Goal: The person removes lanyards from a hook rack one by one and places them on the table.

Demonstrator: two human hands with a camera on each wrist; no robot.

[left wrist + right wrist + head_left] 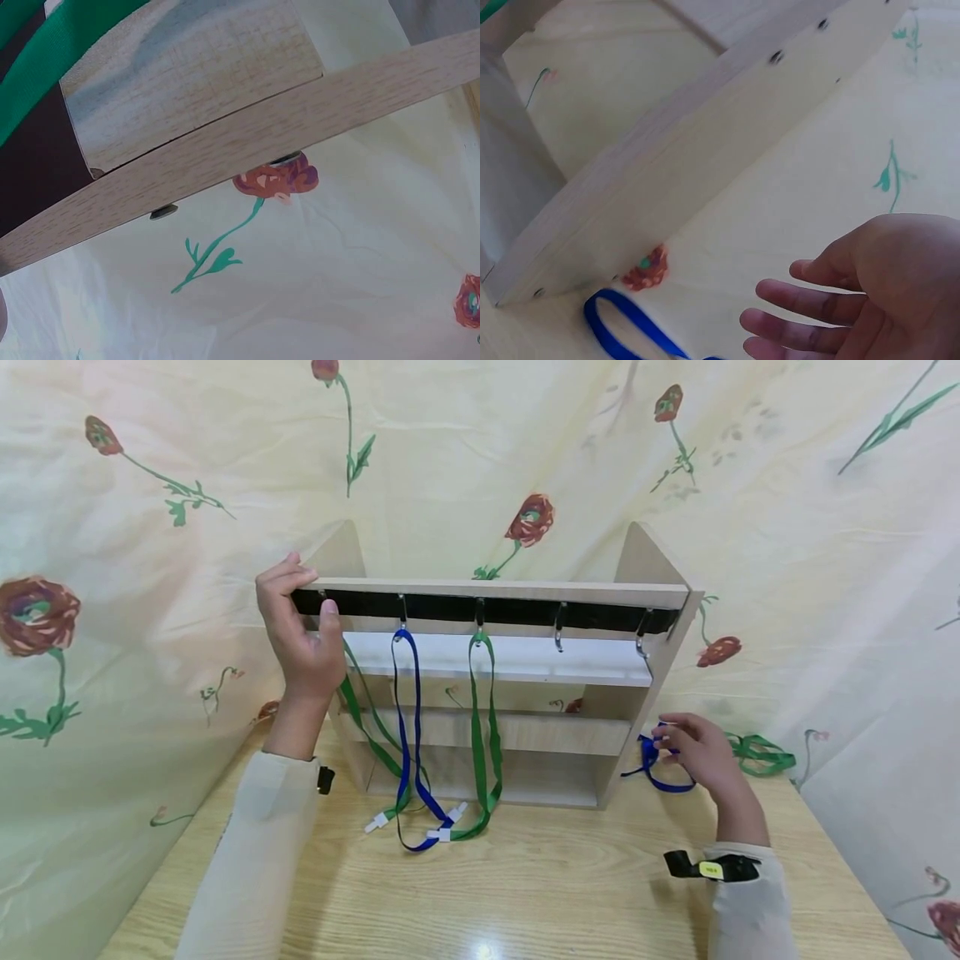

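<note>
A wooden shelf rack (517,587) with a black strip of metal hooks along its top board stands on the table. My left hand (303,639) grips the top board at its left end, thumb in front over the strip. Two green lanyards (480,735) and a blue lanyard (406,710) hang at the rack's left and middle; the leftmost one's top is hidden by my left hand. My right hand (701,756) is over a loose blue lanyard (675,788) on the table. In the right wrist view its fingers (810,307) are spread and hold nothing.
Another green lanyard (761,756) lies on the table behind my right hand. Two hooks (559,631) at the right of the strip carry nothing. A flowered cloth (480,460) covers the wall behind; the wooden table (525,893) extends in front.
</note>
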